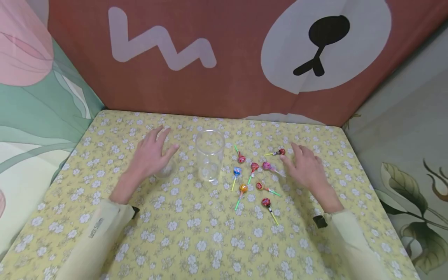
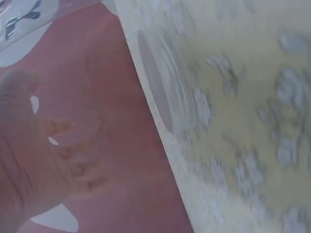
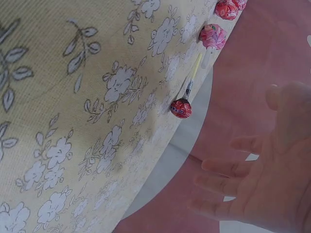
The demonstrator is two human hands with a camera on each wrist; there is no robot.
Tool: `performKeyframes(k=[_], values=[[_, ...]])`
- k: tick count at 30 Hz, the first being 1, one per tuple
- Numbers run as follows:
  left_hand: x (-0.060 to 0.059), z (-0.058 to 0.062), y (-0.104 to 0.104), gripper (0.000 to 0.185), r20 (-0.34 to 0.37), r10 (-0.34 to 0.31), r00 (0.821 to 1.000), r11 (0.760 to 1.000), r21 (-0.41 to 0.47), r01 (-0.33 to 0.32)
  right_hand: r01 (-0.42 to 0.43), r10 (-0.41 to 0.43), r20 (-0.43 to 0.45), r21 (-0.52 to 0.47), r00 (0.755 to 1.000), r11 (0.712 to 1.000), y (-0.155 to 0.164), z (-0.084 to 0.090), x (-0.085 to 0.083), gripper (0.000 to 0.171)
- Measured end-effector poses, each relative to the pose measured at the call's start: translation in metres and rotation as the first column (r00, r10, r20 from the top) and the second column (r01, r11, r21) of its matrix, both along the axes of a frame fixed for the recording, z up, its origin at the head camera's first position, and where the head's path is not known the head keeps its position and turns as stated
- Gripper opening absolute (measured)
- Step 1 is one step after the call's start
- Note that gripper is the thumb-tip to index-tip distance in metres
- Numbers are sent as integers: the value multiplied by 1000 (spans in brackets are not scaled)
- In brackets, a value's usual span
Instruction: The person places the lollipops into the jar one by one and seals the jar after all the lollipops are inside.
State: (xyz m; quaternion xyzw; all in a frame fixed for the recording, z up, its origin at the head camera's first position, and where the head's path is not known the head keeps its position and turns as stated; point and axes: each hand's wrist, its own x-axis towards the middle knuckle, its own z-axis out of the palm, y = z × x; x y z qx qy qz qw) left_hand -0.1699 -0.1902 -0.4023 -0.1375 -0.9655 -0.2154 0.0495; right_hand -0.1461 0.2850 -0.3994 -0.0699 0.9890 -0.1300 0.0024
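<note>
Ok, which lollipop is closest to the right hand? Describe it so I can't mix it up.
Start at the clear cup standing mid-table and look to its right, at the scattered lollipops. The one you want is the pink lollipop, lying just off the right hand's fingertips. Its neighbours have red, blue or orange heads; only this one is pink.

On the table [image 1: 196,241] in front of me I count eight lollipops [image 1: 254,167], all wrapped and on sticks. I count one tall clear jar [image 1: 209,155] and one clear lid [image 1: 164,169]. Both hands are in view: left hand [image 1: 150,157], right hand [image 1: 306,167].
</note>
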Motion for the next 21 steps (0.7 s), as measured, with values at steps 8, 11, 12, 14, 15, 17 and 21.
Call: performKeyframes(k=[8,11,12,14,15,17,21], values=[[7,4,17,50,-46,-116,992,860,494,124,-37,37,-45,-1,998,999,-3,-1,-3,70],[10,4,27,47,-55,-165,985,791,589,165,-45,44,-51,-13,998,999,-5,0,-4,69],[11,4,30,48,-57,-183,982,776,604,179,-46,45,-50,-15,998,999,-5,0,-4,69],[13,3,36,52,-64,-226,972,750,625,216,-46,46,-45,-16,998,999,-7,1,-4,68],[13,2,39,57,-72,-244,967,740,631,233,-48,47,-43,-17,998,999,-8,1,-4,68],[14,0,45,67,-76,-275,958,717,648,257,-50,49,-35,-13,998,999,-10,1,-5,67],[17,-3,54,75,-56,-305,951,702,661,264,-57,57,-23,-6,998,998,-12,1,-6,64]])
